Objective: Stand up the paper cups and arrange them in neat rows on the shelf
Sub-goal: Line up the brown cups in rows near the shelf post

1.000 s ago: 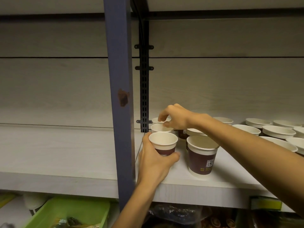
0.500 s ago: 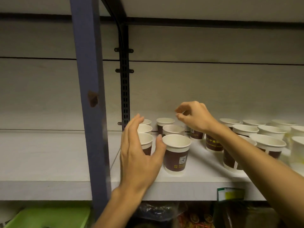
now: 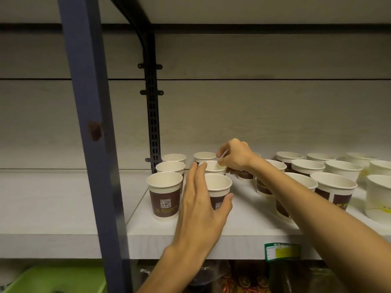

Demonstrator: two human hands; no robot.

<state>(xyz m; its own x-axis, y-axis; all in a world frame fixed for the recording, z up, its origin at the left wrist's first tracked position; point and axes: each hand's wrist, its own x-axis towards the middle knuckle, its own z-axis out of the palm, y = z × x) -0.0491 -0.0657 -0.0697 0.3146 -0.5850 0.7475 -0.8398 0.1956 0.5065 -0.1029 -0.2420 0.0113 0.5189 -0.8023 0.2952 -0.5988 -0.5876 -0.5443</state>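
- You face a pale grey shelf board (image 3: 243,229); a tall dark blue metal post (image 3: 88,123) stands at your 9 o'clock, and a black slotted upright (image 3: 152,123) runs up the back wall.
- White paper cups with brown printed bands stand upright across the shelf. At the left end they form two short columns running front to back; from 1 to 3 o'clock they stand in looser order.
- Your left hand (image 3: 201,204) is spread wide with fingers straight, holding nothing. Its thumb sits just beside, perhaps touching, the front cup of the second column (image 3: 219,187); its fingertips reach the rim of the cup behind (image 3: 212,167).
- The front-left cup with the square code (image 3: 165,193) stands at that hand's 9 o'clock, slightly apart.
- Your right hand (image 3: 234,155) has curled fingers at the back rim of that same middle cup; whether it is pinching the rim cannot be told.
- To do this step well, nudge low on the cup walls rather than at the rims, since these light cups would likely tip.
- Use the left column as your guide: match its spacing, and slide each cup rather than lift it.
- Watch your right forearm (image 3: 306,204); it passes just over the cups at 2 o'clock and could knock them.
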